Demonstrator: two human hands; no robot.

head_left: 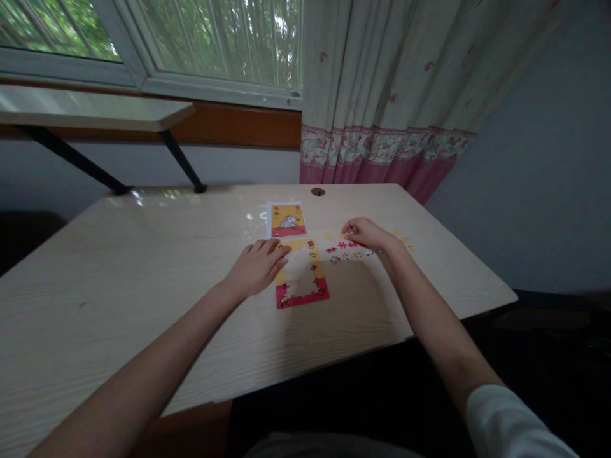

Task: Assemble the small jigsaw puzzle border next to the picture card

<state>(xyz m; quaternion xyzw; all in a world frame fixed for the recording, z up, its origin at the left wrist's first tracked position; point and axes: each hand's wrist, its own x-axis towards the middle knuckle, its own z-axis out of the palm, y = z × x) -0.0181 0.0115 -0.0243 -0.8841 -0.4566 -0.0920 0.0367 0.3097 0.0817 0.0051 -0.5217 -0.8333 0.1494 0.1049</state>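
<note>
A jigsaw puzzle border, yellow above and red below, lies on the table with its middle open to the bare wood. My left hand rests flat across its upper left side, fingers stretched out and holding nothing. To the right, loose puzzle pieces in red, white and yellow are laid out in rows. Over these rows is my right hand, its fingertips pinched at a small yellow puzzle piece. My right hand and wrist hide some of the pieces.
Just beyond the border lies a reference picture with a white animal on yellow and red. A raised shelf on dark legs stands at the back left of the table. Near the back edge is a cable hole; a curtain hangs behind.
</note>
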